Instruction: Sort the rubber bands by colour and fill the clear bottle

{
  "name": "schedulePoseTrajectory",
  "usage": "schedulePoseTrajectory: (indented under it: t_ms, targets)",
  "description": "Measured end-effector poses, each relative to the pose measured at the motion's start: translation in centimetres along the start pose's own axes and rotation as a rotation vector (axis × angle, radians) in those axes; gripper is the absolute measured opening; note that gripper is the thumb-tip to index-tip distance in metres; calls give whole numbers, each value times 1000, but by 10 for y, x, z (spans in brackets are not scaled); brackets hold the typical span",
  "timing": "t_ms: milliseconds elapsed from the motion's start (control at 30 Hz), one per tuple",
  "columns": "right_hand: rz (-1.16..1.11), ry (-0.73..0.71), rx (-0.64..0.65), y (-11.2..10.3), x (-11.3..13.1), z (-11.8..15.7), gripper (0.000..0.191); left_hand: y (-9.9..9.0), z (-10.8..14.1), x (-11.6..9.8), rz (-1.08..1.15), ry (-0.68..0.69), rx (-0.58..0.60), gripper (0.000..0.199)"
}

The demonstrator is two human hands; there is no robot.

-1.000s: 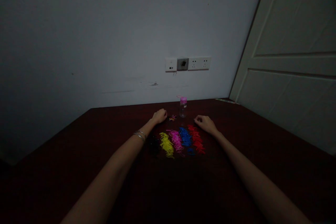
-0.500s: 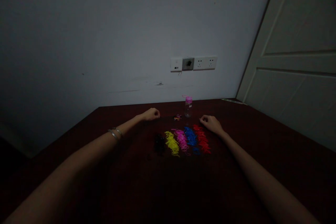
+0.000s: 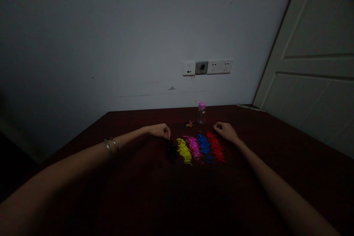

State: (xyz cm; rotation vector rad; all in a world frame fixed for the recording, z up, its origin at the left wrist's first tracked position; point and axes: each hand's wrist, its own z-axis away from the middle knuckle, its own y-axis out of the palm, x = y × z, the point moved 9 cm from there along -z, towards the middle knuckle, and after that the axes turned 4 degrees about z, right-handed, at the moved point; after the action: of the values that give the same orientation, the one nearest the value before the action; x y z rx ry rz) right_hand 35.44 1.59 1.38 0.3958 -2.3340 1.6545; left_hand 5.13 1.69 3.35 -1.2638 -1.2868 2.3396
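Several piles of thin bands lie side by side on the dark table point(image 3: 132, 177): a black pile point(image 3: 171, 152), a yellow pile point(image 3: 184, 151), a pink pile point(image 3: 195, 149), a blue pile point(image 3: 203, 143) and a red pile point(image 3: 216, 146). My left hand point(image 3: 163, 131) is closed at the top edge of the black pile; whatever its fingers pinch is too small and dark to make out. Beside the top of the red pile rests my right hand point(image 3: 224, 131), fingers curled together, their contents hidden.
A clear bottle with a pink cap point(image 3: 201, 113) stands behind the piles. Left of it lies a small mixed heap of bands point(image 3: 190, 124). The wall with sockets point(image 3: 219, 67) rises behind the table, and a pale door point(image 3: 309, 62) is at the right.
My left hand has moved down and toward me, from the table behind the piles to the black pile. My right hand keeps its place by the red pile. The view has shifted slightly.
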Motion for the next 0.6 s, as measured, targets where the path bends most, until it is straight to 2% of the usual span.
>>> schedulePoseTrajectory:
  t_ms: [100, 200, 400, 500, 600]
  targets:
    - [1, 3, 3, 0, 0, 0, 28, -1, -2, 1, 27, -22, 10, 19]
    - [4, -3, 2, -1, 1, 0, 28, -14, -8, 8, 48, -52, -69, 18]
    - [1, -4, 1, -1, 2, 0, 26, -61, -26, 49, 77, -117, -464, 16]
    - [9, 9, 5, -2, 2, 0, 26, -70, -34, 72, 135, -156, -585, 23]
    - [16, 12, 3, -3, 3, 1, 26, -74, -34, 83, 148, -171, -717, 29]
